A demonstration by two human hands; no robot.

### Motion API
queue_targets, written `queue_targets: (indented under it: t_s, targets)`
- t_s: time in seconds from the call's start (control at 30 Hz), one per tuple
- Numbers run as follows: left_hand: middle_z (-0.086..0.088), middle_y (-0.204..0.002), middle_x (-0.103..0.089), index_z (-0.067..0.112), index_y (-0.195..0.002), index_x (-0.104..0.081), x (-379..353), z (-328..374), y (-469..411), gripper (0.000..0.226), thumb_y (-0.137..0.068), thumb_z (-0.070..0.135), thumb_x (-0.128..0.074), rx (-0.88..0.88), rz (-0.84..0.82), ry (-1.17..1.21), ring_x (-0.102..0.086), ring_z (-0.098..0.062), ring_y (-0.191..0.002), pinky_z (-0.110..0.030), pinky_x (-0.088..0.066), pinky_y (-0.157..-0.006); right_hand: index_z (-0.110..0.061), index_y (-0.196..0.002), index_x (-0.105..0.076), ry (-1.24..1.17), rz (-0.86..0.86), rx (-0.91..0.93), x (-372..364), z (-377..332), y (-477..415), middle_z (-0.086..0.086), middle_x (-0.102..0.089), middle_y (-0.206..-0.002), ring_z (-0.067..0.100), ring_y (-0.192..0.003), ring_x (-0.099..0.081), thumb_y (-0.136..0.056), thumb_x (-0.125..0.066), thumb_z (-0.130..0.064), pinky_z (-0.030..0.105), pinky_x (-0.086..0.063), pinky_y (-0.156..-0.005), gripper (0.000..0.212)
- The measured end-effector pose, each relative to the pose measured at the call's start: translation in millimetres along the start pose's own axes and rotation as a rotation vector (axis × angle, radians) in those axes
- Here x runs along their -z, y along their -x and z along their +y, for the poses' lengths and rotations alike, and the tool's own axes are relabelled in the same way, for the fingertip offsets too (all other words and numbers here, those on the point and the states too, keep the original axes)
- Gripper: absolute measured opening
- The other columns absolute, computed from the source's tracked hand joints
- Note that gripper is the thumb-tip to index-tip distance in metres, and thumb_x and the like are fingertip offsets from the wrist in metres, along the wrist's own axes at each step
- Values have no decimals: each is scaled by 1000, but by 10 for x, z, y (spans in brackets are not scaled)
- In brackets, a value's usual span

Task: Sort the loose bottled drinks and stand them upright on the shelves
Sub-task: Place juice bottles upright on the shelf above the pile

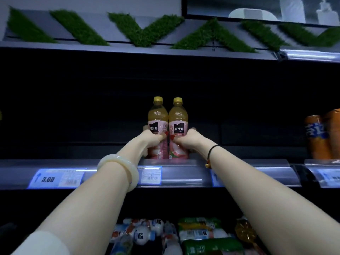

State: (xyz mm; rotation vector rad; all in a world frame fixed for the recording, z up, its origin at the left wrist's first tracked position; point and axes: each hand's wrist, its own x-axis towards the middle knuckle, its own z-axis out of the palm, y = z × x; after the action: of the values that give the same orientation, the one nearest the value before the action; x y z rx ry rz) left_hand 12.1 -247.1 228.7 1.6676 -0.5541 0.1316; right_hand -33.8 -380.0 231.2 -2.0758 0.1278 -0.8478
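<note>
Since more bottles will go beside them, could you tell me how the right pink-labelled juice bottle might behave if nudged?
The right bottle looks nearly full, so probably heavy for its size. Tall and narrow, it may tip if pushed near its cap, though the left bottle beside it might brace that side.

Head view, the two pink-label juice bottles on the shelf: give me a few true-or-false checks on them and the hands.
1. The left bottle and the right bottle are upright, side by side, on the shelf. True.
2. The left hand is empty. False: it grips the left bottle.
3. The right hand grips the right bottle. True.
4. The orange bottles stand left of the pair. False: they stand to its right.
</note>
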Motion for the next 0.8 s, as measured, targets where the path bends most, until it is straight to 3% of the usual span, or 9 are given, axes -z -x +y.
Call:
queue_targets:
  t_s: [0.07,0.13,0.2,0.3,0.47,0.53,0.6,0.7,0.8]
  targets:
    - [-9,-74,-58,3,-105,-53,5,19,7,27,-88,21,-64,12,18,-83,-59,-21,-65,-32,-57,-63,2,-129,-41,17,28,2,-46,18,-34,15,-63,-116,29,-102,-65,-80,-72,-32,34,-53,-78,67]
    - [-6,-74,-54,-1,-122,-45,22,28,-2,49,-85,22,-68,-5,89,-171,-53,-14,-58,-24,-46,-42,-4,-123,-50,43,48,4,-85,34,-86,14,-65,-114,30,-101,-65,-75,-71,-39,33,-52,-76,63]
    - [-11,-95,-59,1,-129,-38,27,5,-49,63,-83,29,-71,-28,149,-262,-61,-20,-74,-28,-47,-55,-8,-119,-55,132,75,0,-114,36,-154,13,-66,-116,31,-102,-65,-67,-70,-46,35,-54,-85,66]
    - [-17,-124,-56,4,-131,-38,4,-30,-123,65,-83,34,-70,-13,214,-374,-60,-31,-107,-35,-46,-74,-7,-128,-46,204,107,-32,-148,-19,-104,13,-59,-124,32,-109,-61,-77,-71,-42,30,-50,-82,67]
    - [-16,-127,-55,5,-132,-39,-11,-12,-150,65,-83,35,-69,18,201,-413,-59,-31,-110,-33,-44,-74,-3,-132,-37,198,106,-72,-169,28,-210,15,-56,-127,32,-111,-59,-82,-70,-40,32,-47,-77,71]
    - [-15,-124,-58,4,-127,-46,-24,-35,-123,60,-82,36,-69,13,221,-452,-61,-30,-106,-31,-45,-71,-1,-130,-43,145,87,-80,-179,28,-203,15,-60,-115,31,-100,-62,-80,-71,-41,30,-47,-66,69]
    - [-15,-126,-57,4,-126,-45,-46,-50,-63,63,-80,38,-70,-26,285,-503,-58,-31,-112,-35,-48,-81,0,-115,-56,153,119,-42,-157,20,-148,14,-63,-104,30,-92,-63,-82,-68,-39,26,-45,-60,52]
    - [-14,-127,-51,7,-124,-42,-30,33,129,50,-84,32,-62,-325,536,-501,-47,-34,-122,-46,-42,-95,-6,-99,-57,126,352,138,-29,-35,23,17,-63,-111,33,-103,-61,-87,-60,-27,28,-42,-75,25]
    - [-8,-100,-60,11,-103,-54,-33,132,388,22,-82,17,-55,-727,551,-300,-57,-25,-96,-38,-48,-81,-6,-101,-68,-46,457,430,87,-136,268,10,-68,-98,21,-92,-62,-85,-58,-12,24,-46,-79,20]
